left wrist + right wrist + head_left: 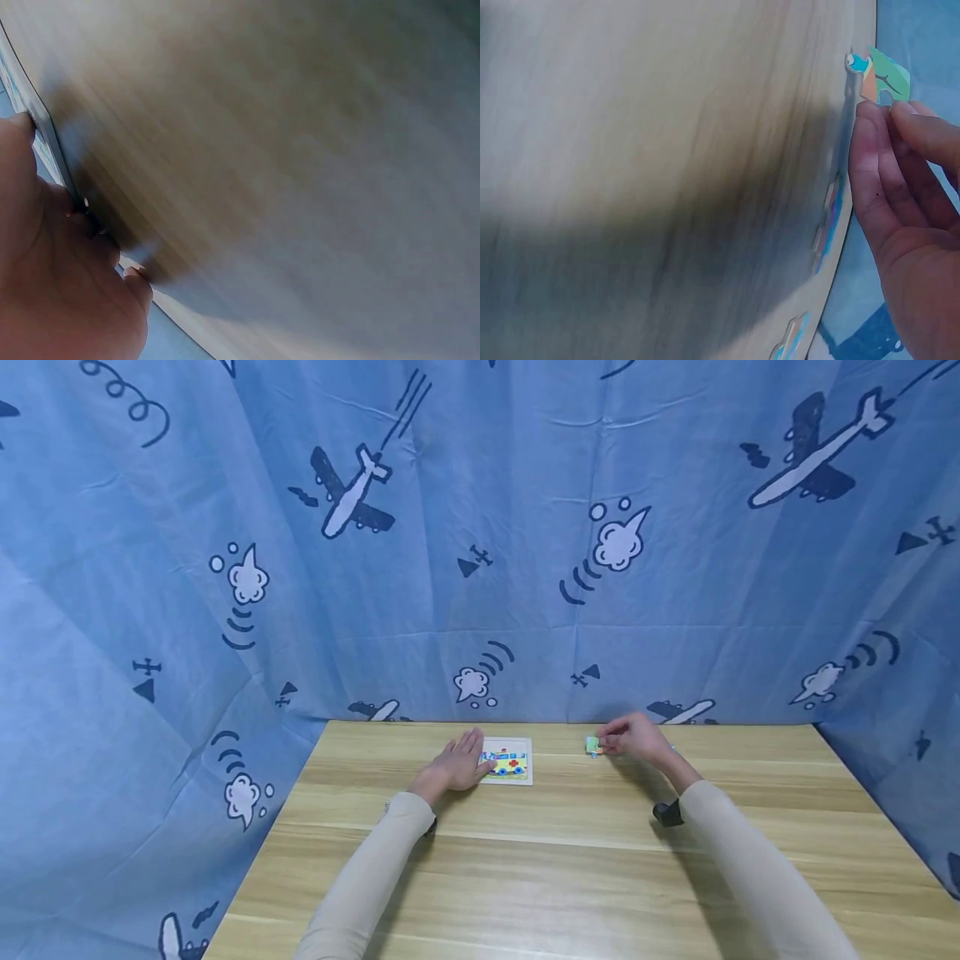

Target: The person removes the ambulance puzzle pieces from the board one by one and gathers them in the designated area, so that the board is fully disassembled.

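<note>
Between the thumb and fingertips of the right hand [636, 737] I see a small puzzle piece [892, 75] pinched, green with orange and a blue tab; I cannot tell whether it touches the wood. Well to the left of that hand, the left hand [459, 762] lies with fingers straight, grasping nothing, resting over the left part of a puzzle board [517, 782], its thumb across the yellow vehicle. From the left wrist I get the board's edge with fingertips against it; the vehicle shows only from the head. The right wrist camera gives me a nearer loose piece [829, 225] and a farther loose piece [790, 341] on the table [540, 877] beside the right hand, which blocks most of them from the head view. Nearer me than that hand, a dark fitting [667, 813] sits by the sleeve [757, 860]. Beyond both hands hangs a blue curtain [510, 468] printed with aeroplanes.
</note>
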The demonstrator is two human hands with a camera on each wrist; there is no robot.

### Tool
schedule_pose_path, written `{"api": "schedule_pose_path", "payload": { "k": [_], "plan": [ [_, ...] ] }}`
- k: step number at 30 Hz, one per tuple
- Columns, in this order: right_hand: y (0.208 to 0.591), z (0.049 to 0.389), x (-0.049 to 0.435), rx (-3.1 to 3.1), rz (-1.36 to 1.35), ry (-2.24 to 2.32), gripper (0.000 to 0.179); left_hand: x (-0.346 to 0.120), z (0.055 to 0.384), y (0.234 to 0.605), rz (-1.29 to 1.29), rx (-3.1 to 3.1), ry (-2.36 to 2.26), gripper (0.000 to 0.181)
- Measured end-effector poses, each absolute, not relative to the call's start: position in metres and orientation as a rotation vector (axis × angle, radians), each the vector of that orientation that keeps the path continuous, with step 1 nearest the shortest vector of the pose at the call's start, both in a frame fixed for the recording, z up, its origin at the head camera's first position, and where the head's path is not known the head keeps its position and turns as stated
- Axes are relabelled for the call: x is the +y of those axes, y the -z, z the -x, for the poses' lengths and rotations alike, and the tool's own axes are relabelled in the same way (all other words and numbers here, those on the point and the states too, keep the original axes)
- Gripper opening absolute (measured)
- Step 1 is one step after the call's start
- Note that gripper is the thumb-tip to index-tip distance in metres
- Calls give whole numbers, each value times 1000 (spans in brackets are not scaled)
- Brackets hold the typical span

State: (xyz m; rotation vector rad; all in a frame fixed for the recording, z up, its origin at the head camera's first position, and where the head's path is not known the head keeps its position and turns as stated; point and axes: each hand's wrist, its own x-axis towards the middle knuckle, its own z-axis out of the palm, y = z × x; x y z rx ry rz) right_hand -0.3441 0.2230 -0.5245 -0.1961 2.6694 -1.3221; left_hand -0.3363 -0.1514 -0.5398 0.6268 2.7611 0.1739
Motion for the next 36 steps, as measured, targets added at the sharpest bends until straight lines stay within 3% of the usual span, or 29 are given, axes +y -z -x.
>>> {"api": "schedule_pose_path", "payload": {
  "k": [15, 36],
  "plan": [
    [530, 352, 233, 2759, 211, 1221, 20, -152, 352, 561, -585, 2734, -204, 81],
    [540, 356, 225, 3000, 289, 890, 13, -151, 341, 551, -594, 2770, -164, 78]
  ]
}}
